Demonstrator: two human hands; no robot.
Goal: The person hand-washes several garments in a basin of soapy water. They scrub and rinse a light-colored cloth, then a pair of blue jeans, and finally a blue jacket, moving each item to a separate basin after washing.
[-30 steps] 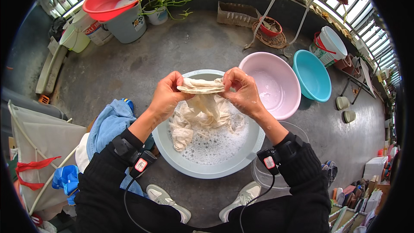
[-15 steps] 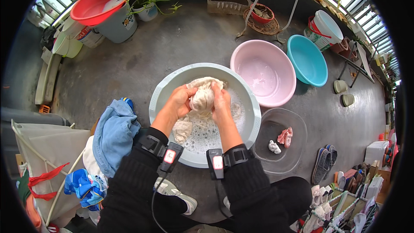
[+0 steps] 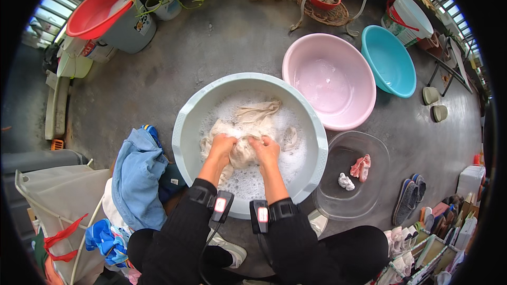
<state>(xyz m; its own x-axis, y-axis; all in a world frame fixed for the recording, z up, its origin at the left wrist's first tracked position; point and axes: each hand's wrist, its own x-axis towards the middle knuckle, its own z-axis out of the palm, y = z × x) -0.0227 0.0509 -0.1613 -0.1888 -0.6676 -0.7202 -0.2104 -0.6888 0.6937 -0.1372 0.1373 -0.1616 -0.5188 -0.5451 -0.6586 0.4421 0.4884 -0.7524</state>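
Note:
A cream-coloured cloth garment [image 3: 244, 153] lies partly sunk in sudsy water inside a pale grey-green basin [image 3: 182, 132]. On its left side my left hand [image 3: 222, 146] grips the fabric, fingers curled into it. My right hand [image 3: 265, 150] holds the bunched cloth from the other side, a short way from the left. A fold of wet cloth [image 3: 259, 110] spreads out toward the far side of the basin. White foam and bubbles surround the garment, and some fingertips are hidden in the fabric.
A pink basin [image 3: 330, 82] and a turquoise basin [image 3: 390, 60] stand at the far right. Beside my basin, a clear tub [image 3: 338, 206] holds a white cloth [image 3: 346, 181] and a pink one [image 3: 361, 168]. Denim clothing [image 3: 138, 171] is piled at the left; slippers [image 3: 406, 200] sit right.
Both hands have lowered the bunched cloth from above the basin into the suds. The fabric has spread out wider in the water. The whole view has shifted slightly.

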